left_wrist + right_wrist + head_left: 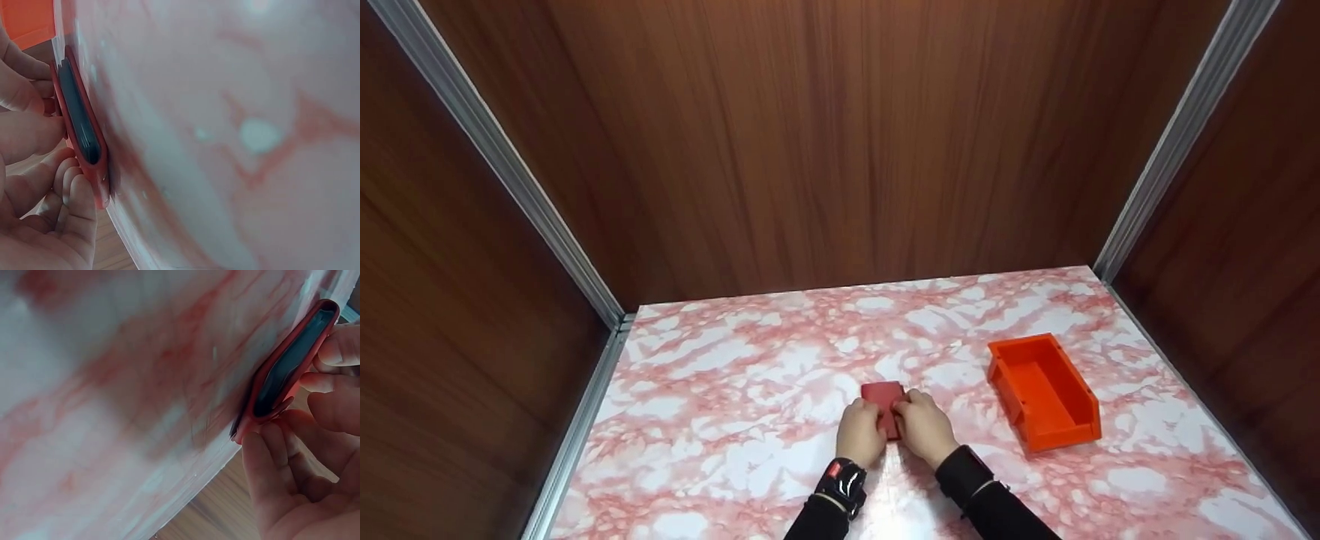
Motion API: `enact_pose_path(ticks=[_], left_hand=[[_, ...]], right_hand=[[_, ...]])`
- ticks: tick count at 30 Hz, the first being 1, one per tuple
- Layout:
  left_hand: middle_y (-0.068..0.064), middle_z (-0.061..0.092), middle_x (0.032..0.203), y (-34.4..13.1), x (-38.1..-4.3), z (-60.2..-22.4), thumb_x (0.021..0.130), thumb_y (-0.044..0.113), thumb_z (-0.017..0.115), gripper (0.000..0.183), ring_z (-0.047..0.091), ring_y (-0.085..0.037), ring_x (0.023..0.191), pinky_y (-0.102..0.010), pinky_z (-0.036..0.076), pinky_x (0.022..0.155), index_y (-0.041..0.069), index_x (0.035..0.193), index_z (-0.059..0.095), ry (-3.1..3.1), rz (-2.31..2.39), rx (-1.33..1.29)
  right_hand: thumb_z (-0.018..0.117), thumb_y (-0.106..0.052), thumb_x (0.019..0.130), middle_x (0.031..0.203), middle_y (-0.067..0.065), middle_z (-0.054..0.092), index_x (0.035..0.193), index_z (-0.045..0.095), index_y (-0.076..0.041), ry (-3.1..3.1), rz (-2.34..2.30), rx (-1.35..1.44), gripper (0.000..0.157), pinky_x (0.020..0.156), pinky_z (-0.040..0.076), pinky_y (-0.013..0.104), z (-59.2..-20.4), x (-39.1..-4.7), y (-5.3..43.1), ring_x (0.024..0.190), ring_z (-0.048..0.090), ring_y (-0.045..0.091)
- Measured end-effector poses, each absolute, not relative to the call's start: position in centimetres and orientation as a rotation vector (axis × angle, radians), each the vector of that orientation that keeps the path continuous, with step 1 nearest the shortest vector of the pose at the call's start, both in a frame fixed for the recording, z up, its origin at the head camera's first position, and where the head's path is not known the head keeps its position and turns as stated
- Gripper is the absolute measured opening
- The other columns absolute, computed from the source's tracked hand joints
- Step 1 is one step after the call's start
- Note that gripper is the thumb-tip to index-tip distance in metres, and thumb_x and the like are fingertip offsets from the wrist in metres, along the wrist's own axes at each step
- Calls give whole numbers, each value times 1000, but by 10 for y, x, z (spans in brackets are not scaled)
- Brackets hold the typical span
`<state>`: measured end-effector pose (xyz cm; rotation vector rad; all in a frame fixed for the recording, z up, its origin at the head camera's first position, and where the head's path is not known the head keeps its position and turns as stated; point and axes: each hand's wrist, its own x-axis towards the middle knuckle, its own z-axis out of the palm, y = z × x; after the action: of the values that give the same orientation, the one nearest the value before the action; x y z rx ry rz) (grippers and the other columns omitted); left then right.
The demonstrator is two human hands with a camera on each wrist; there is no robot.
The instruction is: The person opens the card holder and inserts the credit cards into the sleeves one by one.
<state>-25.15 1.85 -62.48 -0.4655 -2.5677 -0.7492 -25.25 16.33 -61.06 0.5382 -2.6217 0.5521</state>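
A flat red case [883, 391] lies on the table in front of the person, long side pointing away. The left hand [860, 433] grips its left edge while the right hand [924, 427] grips the right edge, both thumbs on the top near the middle. Seen in the left wrist view, the near end of the case [103, 147] gapes slightly and shows a dark lining. The right wrist view gives the same dark opening in the case [260, 391], with fingertips of both hands along its upper face and sides. Whatever may be inside is hidden.
An orange open-front bin [1027, 386] stands on the table to the right of the hands. The pink-and-white marbled tabletop [720, 420] is bounded by brown wood-grain panels [825, 150] at the back and sides, with metal rails [532, 202] at the corners.
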Motion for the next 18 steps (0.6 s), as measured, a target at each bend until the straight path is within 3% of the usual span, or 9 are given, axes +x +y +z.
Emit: enact_pose_path(ticks=[10,18], left_hand=[[-6,53,75,19,-250,-625,63,3,79,20,56,-28,68,-38,47,64,6,72,62,-2547,-710,-478],[-2,54,74,12,-248,-613,73,9,79,16,56,-23,71,-35,47,66,8,74,64,-2556,-780,-397]], right_hand=[[76,0,75,78,8,53,83,70,-2,-2545,592,534,10,63,50,42,-608,-250,166,71,57,29],[75,-3,79,75,4,54,77,71,-6,-2561,602,425,5,64,51,42,-604,-252,180,71,59,27]])
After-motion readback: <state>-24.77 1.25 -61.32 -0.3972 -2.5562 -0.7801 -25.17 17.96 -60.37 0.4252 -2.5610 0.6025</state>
